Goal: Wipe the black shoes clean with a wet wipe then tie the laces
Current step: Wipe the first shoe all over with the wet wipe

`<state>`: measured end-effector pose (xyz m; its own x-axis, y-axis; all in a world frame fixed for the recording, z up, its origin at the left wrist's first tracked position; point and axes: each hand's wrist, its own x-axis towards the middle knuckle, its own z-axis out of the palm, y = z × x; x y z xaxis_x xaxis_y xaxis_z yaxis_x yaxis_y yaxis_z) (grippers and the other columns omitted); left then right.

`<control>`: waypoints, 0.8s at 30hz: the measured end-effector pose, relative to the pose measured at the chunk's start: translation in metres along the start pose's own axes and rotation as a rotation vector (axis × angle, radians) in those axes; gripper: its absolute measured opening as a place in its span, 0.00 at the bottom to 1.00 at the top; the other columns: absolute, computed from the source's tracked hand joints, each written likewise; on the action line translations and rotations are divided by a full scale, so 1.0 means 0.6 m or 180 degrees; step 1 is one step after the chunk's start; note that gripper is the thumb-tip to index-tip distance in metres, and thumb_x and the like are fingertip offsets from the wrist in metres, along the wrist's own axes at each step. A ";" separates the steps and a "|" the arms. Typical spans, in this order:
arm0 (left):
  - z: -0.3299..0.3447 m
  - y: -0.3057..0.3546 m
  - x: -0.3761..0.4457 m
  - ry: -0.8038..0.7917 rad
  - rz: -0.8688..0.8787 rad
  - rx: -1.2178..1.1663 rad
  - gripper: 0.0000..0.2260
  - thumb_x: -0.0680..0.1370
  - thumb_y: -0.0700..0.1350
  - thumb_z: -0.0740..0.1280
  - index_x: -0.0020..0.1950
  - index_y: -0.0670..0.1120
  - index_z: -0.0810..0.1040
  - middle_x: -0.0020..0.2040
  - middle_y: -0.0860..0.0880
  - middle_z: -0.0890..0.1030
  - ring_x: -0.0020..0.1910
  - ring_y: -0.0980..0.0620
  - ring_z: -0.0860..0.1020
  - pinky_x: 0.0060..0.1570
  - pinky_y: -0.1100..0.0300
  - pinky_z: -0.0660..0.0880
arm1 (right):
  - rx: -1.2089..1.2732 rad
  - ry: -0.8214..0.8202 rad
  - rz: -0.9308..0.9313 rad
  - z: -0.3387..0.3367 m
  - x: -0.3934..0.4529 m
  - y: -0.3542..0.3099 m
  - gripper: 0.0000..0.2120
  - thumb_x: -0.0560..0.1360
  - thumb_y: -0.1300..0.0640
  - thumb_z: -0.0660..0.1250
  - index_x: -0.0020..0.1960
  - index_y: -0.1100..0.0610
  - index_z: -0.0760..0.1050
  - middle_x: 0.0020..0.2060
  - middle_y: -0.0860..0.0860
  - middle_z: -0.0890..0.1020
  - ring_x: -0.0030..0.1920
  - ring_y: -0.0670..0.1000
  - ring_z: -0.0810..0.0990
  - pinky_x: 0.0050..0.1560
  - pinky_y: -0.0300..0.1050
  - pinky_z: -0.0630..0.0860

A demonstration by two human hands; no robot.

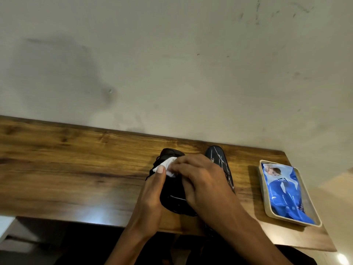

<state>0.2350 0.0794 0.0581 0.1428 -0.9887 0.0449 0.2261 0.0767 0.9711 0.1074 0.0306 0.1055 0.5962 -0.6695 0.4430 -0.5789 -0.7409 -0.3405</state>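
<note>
black shoe (172, 197) sits under your hands; your left hand (150, 196) grips it, your right hand (202, 178) fingers pinch the wet wipe (168, 165) on it.

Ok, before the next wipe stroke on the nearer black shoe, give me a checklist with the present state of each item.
1. Wet wipe is in hand and on the shoe: ok, both hands hold it against the upper.
2. Left hand steadies the near shoe: ok, its fingers curl along the shoe's side.
3. Right hand is placed to wipe: ok, its fingers are on the wipe.
4. Shoe rests on the wooden table: ok.
5. Second shoe is within reach: ok, just beside the right hand.
6. Laces loose or tied: cannot tell, the hands cover them.
</note>
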 end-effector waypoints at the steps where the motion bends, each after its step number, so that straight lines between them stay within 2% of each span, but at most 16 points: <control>1: 0.001 0.001 0.000 -0.0023 0.0017 0.0009 0.24 0.80 0.60 0.51 0.58 0.53 0.83 0.57 0.44 0.84 0.60 0.49 0.81 0.57 0.57 0.78 | -0.0023 0.0028 -0.0069 -0.001 -0.008 -0.006 0.12 0.73 0.61 0.64 0.51 0.56 0.85 0.49 0.49 0.85 0.52 0.48 0.80 0.55 0.37 0.75; 3: 0.004 0.002 0.001 -0.0045 0.0030 0.0067 0.27 0.79 0.63 0.50 0.56 0.48 0.82 0.54 0.41 0.84 0.57 0.45 0.82 0.57 0.53 0.79 | -0.0136 -0.0041 -0.0200 -0.002 -0.023 -0.011 0.10 0.73 0.62 0.69 0.52 0.56 0.85 0.50 0.49 0.84 0.53 0.48 0.80 0.55 0.39 0.77; 5: 0.004 0.000 0.001 -0.0037 -0.0036 0.0041 0.30 0.79 0.65 0.49 0.52 0.45 0.82 0.49 0.40 0.83 0.53 0.41 0.82 0.54 0.48 0.78 | -0.0322 -0.0181 -0.0280 -0.004 -0.036 -0.015 0.12 0.70 0.63 0.75 0.53 0.56 0.85 0.51 0.50 0.84 0.54 0.50 0.80 0.55 0.43 0.79; 8: 0.001 -0.003 0.005 0.0060 -0.0138 -0.0099 0.32 0.78 0.68 0.50 0.46 0.44 0.82 0.41 0.42 0.81 0.44 0.44 0.80 0.49 0.45 0.75 | -0.0397 -0.0249 -0.0380 -0.010 -0.045 -0.017 0.12 0.70 0.61 0.73 0.53 0.56 0.86 0.52 0.50 0.83 0.54 0.51 0.81 0.54 0.42 0.79; 10: 0.002 -0.003 0.008 0.0116 -0.0147 -0.0107 0.35 0.77 0.70 0.53 0.50 0.40 0.80 0.43 0.39 0.80 0.47 0.43 0.80 0.51 0.43 0.74 | -0.0396 -0.0119 -0.0318 -0.015 -0.044 -0.007 0.11 0.70 0.62 0.71 0.52 0.55 0.86 0.51 0.49 0.84 0.53 0.49 0.80 0.54 0.37 0.76; 12: 0.005 -0.001 0.009 0.0176 -0.0147 -0.0090 0.29 0.78 0.68 0.54 0.55 0.46 0.82 0.51 0.43 0.84 0.54 0.44 0.82 0.56 0.45 0.76 | -0.0370 0.0054 -0.0092 -0.019 -0.039 0.011 0.11 0.71 0.64 0.71 0.51 0.54 0.86 0.51 0.49 0.84 0.53 0.46 0.78 0.56 0.31 0.70; 14: 0.009 0.003 0.009 0.0260 -0.0168 -0.0084 0.21 0.80 0.63 0.57 0.55 0.52 0.84 0.54 0.46 0.85 0.58 0.47 0.82 0.58 0.49 0.77 | -0.0332 0.0112 0.0176 -0.022 -0.035 0.031 0.12 0.70 0.65 0.71 0.51 0.55 0.86 0.51 0.48 0.84 0.52 0.47 0.80 0.57 0.29 0.69; 17: 0.011 0.003 0.008 0.0324 -0.0181 -0.0087 0.14 0.80 0.55 0.61 0.51 0.53 0.84 0.50 0.46 0.85 0.55 0.49 0.82 0.51 0.59 0.78 | -0.0359 0.0085 0.0352 -0.023 -0.035 0.039 0.13 0.70 0.64 0.69 0.52 0.55 0.85 0.50 0.49 0.85 0.50 0.49 0.83 0.55 0.30 0.71; 20: 0.015 0.006 0.007 0.0394 -0.0220 -0.0208 0.13 0.78 0.51 0.60 0.47 0.60 0.85 0.49 0.53 0.86 0.52 0.56 0.83 0.47 0.65 0.77 | -0.0503 0.0137 0.0221 -0.017 -0.041 0.017 0.14 0.70 0.67 0.73 0.54 0.57 0.85 0.51 0.50 0.84 0.53 0.50 0.82 0.57 0.35 0.72; 24: 0.015 0.005 0.005 0.0466 -0.0139 -0.0234 0.15 0.81 0.49 0.58 0.50 0.55 0.85 0.51 0.48 0.85 0.52 0.50 0.83 0.49 0.60 0.78 | -0.0408 0.0241 -0.0038 -0.010 -0.043 -0.003 0.14 0.71 0.63 0.70 0.55 0.56 0.85 0.53 0.50 0.83 0.54 0.48 0.78 0.59 0.33 0.69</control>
<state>0.2278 0.0753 0.0632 0.2690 -0.9624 -0.0367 0.3041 0.0487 0.9514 0.0896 0.0496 0.0994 0.5626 -0.6512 0.5093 -0.6412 -0.7326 -0.2283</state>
